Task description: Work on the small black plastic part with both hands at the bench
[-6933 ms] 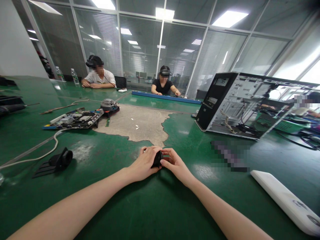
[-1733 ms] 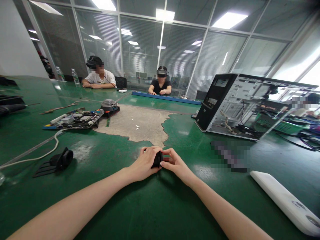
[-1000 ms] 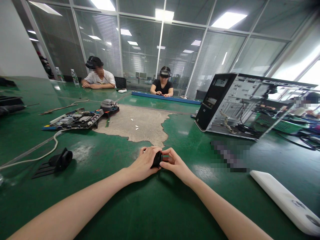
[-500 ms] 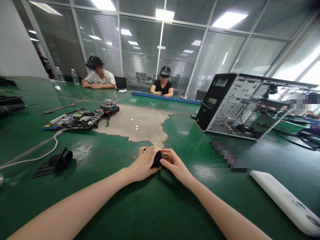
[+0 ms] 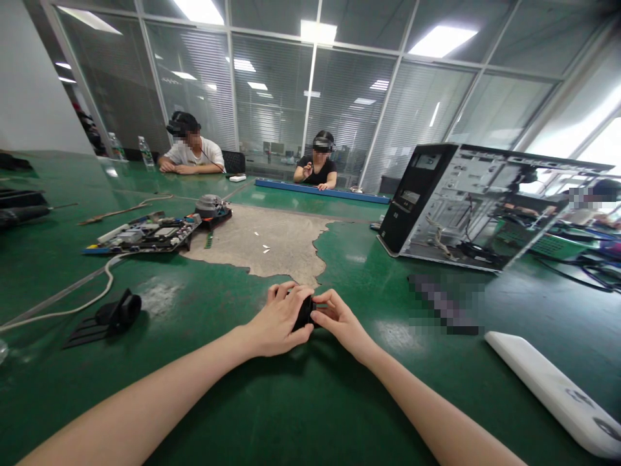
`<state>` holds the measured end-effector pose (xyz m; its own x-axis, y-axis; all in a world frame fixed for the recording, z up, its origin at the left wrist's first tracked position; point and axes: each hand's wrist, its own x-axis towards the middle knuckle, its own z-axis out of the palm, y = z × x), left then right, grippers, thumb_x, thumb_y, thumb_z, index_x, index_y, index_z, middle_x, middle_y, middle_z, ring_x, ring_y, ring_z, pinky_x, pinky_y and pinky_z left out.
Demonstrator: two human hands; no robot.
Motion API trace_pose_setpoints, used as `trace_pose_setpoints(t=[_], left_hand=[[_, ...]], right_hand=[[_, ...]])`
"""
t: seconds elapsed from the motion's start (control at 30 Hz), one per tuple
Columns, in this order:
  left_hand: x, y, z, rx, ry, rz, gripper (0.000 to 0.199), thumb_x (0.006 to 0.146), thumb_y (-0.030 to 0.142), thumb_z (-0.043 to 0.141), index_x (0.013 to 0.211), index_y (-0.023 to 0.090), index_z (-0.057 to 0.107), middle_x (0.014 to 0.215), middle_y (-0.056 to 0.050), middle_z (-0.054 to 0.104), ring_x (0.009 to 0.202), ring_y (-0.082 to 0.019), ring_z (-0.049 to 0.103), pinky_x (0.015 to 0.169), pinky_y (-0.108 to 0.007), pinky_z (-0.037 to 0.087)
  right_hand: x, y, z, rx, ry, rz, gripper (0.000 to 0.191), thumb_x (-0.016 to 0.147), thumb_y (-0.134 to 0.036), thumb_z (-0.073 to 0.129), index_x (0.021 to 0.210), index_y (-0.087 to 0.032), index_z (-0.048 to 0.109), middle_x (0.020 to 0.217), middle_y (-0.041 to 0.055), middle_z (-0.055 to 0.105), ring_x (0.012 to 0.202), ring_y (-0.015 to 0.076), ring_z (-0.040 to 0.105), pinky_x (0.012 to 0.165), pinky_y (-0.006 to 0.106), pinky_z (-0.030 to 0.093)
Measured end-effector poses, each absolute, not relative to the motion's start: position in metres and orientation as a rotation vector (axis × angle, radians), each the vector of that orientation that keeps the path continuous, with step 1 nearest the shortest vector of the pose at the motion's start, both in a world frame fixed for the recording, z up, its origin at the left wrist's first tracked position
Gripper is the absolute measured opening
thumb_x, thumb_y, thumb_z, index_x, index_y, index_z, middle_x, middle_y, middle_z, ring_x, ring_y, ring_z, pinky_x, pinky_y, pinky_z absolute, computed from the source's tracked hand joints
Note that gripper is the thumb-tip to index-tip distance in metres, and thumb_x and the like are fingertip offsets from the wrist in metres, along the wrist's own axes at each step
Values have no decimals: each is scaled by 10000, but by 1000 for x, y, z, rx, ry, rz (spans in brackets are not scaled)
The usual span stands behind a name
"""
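In the middle of the green table (image 5: 310, 401), a small black part (image 5: 305, 313) lies between my two hands, mostly covered by fingers, so I cannot make out its kind. My left hand (image 5: 277, 320) wraps over it from the left, its thumb along the near side. From the right, my right hand (image 5: 338, 320) pinches the part's edge between thumb and fingertips. Off to the left sits a black plastic piece (image 5: 119, 310) with a round collar and flat prongs, apart from both hands.
A circuit board (image 5: 150, 232) and a cooling fan (image 5: 212, 206) sit far left, a white cable (image 5: 104, 285) nearby. An open computer case (image 5: 422, 200) stands right, with a white oblong object (image 5: 548, 388) nearer me. Two people sit across the table behind a blue bar (image 5: 320, 189).
My left hand's fingers have spread and shifted slightly on the black part; my right hand stays nearly still. The person opposite, in black, has raised one hand.
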<state>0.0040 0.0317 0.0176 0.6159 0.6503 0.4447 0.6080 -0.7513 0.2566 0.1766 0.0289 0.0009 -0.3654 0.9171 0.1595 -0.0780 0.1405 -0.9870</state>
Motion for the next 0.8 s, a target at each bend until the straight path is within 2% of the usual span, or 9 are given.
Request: trace_pose_setpoints(t=[0.13,0.27,0.4,0.6,0.8], left_hand=[[0,31,26,2799,1045,670,430,812,265,395,1218,194,276,1172,-90,437,941,-250,401,835,-428,315],[-4,31,33,2763,893,634,386,855,217,343,1231,196,256,1207,-90,407,1008,-234,406,897,-415,312],[-9,35,35,2602,840,663,409,843,214,410,1225,236,268,1188,-70,437,1035,-216,422,873,-384,365],[-10,42,30,2520,840,697,454,782,233,528,1187,253,322,1171,-48,465,1023,-211,454,871,-373,373],[-10,38,32,2506,812,699,456,773,196,534,1178,260,335,1155,-36,467,1011,-206,432,866,-367,368]], right_hand=[[176,28,3,-857,-1505,1376,258,682,-329,632,808,-234,428,864,-29,533,787,113,544,716,275,447],[177,27,4,-855,-1496,1382,260,678,-319,638,803,-229,429,866,-27,531,783,111,543,713,271,440],[177,26,5,-850,-1506,1395,256,687,-311,632,824,-227,434,867,-23,538,799,117,549,735,287,434],[179,28,5,-885,-1557,1363,313,682,-304,638,925,-220,459,982,23,530,901,153,542,815,338,425],[181,25,4,-796,-1573,1432,335,651,-244,673,874,-231,423,962,-2,527,871,136,552,806,327,429]])
